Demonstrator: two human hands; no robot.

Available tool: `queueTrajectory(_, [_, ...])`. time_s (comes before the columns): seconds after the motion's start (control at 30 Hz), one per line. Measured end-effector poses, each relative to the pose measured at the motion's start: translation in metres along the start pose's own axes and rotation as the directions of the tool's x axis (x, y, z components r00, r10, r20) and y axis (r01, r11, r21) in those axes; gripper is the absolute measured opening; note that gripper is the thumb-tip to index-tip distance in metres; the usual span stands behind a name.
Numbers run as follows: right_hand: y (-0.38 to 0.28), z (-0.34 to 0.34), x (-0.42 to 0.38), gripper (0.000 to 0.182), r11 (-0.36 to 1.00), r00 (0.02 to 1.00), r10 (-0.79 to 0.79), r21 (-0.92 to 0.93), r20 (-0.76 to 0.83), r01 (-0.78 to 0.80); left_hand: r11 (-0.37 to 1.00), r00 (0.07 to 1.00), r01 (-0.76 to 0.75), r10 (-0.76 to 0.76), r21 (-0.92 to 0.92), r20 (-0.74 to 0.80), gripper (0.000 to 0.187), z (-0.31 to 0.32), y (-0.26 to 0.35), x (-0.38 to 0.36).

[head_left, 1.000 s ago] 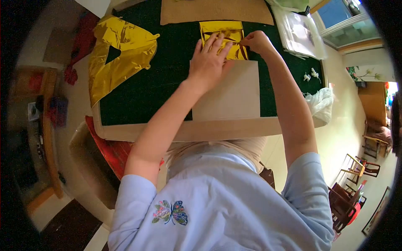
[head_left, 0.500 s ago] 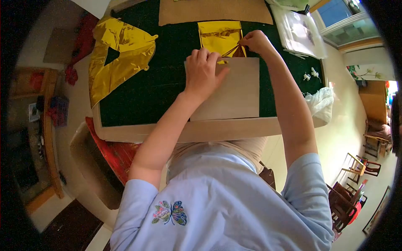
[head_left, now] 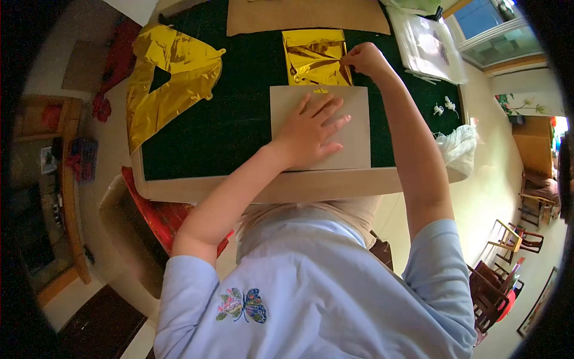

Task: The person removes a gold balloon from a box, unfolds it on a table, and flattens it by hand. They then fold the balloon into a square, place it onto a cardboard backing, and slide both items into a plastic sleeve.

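Observation:
My left hand (head_left: 312, 130) lies with its fingers spread over a flat beige board (head_left: 354, 140) near the table's front edge. Just beyond the board is a folded piece of shiny gold foil (head_left: 315, 51), roughly rectangular and creased. At its right edge, my right hand (head_left: 366, 60) pinches the foil between thumb and fingers. A small gold bit shows at the board's far edge, close to the foil. To the left lies a larger gold foil balloon (head_left: 179, 72), flat, with a triangular hole and small tabs.
Dark green cloth (head_left: 245, 119) covers the table. A brown cardboard sheet (head_left: 308, 17) lies at the back. Clear plastic bags (head_left: 427, 48) are at the back right, with small white string bundles (head_left: 445, 106) and a white bundle (head_left: 459, 146) along the right edge.
My left hand has moved down from the foil's near edge onto the board, its fingers spreading. The board's left edge sits slightly further right. My right hand stays at the foil.

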State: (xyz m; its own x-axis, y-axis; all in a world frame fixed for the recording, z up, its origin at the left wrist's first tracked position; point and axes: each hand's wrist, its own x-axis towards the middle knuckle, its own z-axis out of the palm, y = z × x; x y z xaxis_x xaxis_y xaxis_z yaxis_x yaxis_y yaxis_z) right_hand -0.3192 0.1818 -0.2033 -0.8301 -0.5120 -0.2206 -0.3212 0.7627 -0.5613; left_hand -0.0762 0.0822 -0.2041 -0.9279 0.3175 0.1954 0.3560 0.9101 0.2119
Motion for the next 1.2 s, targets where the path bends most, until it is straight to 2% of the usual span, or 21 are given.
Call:
queueTrajectory(0.17, [0.0,-0.001,-0.001,0.028,0.999,1.0,-0.016,0.046,-0.006,0.017,0.999,1.0,-0.009,0.008,-0.037,-0.014,0.061,0.0,-0.004,-0.001])
queueTrajectory(0.47, [-0.01,-0.016,-0.013,0.03,0.988,0.989,0.036,0.145,0.143,-0.057,0.998,0.999,0.003,-0.006,-0.064,-0.041,0.059,0.0,-0.003,-0.001])
queueTrajectory(0.67, [-0.02,-0.022,-0.024,0.031,0.962,0.97,0.155,0.197,0.185,-0.191,0.998,0.998,0.001,-0.004,-0.056,-0.064,0.059,0.0,-0.003,-0.001])
queueTrajectory(0.77, [-0.021,-0.026,-0.027,0.027,0.951,0.959,0.129,0.241,0.254,-0.192,0.999,0.998,0.007,-0.011,-0.05,-0.062,0.059,0.0,-0.002,-0.002])
queueTrajectory(0.97, [-0.015,-0.02,-0.024,0.019,0.959,0.965,0.105,0.234,0.238,-0.163,0.999,0.999,0.015,-0.016,-0.034,-0.039,0.061,0.001,-0.003,-0.001])
queueTrajectory(1.2, [-0.013,-0.019,-0.023,0.017,0.955,0.969,0.08,0.262,0.234,-0.142,0.998,0.999,0.032,-0.034,-0.057,-0.041,0.065,0.002,-0.003,-0.002])
